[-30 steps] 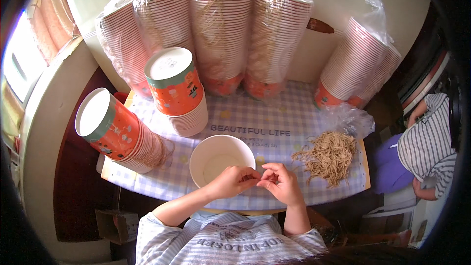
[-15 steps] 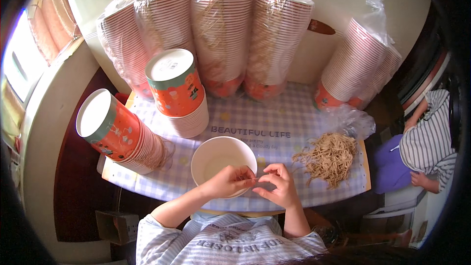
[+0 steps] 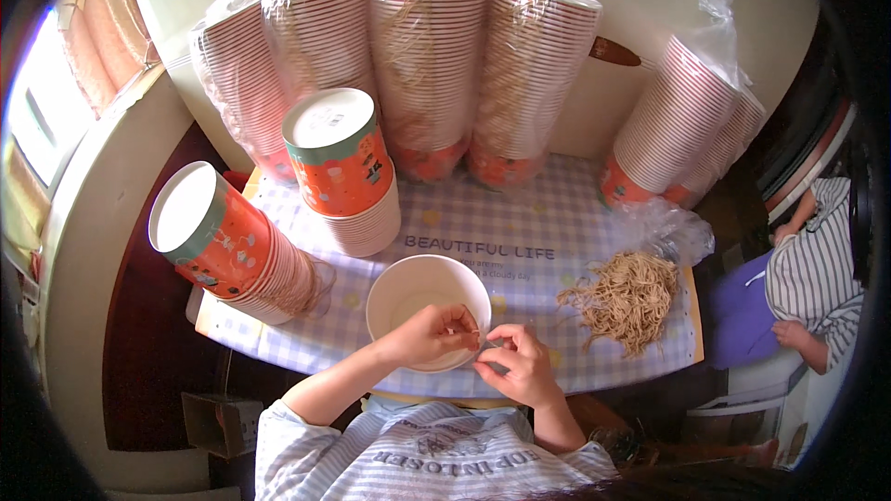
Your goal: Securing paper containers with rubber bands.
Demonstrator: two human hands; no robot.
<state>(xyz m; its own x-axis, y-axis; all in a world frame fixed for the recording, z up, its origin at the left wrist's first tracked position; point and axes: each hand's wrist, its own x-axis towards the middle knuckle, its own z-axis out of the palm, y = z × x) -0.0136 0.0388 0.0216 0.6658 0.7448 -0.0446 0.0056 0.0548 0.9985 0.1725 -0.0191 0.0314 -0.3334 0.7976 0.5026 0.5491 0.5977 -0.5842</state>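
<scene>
An open white paper bucket (image 3: pixel 394 301) stands before me near the table's front edge, its inside facing up. My left hand (image 3: pixel 432 334) is over the bucket's near right side, its fingertips pinched on a thin string (image 3: pixel 483 340), only a short bit of which shows. Just right of the rim, my right hand (image 3: pixel 520 362) has its thumb and fingers curled toward the left fingertips, closed at the string's other side. A loose heap of tan strings (image 3: pixel 633 301) lies to the right, partly out of a clear plastic bag (image 3: pixel 673 230).
Two stacks of upturned orange-printed buckets, a leaning one (image 3: pixel 227 246) and an upright one (image 3: pixel 343 176), stand at left. Several tall bagged stacks (image 3: pixel 432 65) line the back; more bagged buckets (image 3: pixel 673 116) stand far right. A seated person (image 3: pixel 807 269) is beyond the checked tablecloth (image 3: pixel 445 209).
My right hand has dropped slightly and turned, its fingers more closed beside the left fingertips. The left hand has shifted little. The whole view has moved slightly.
</scene>
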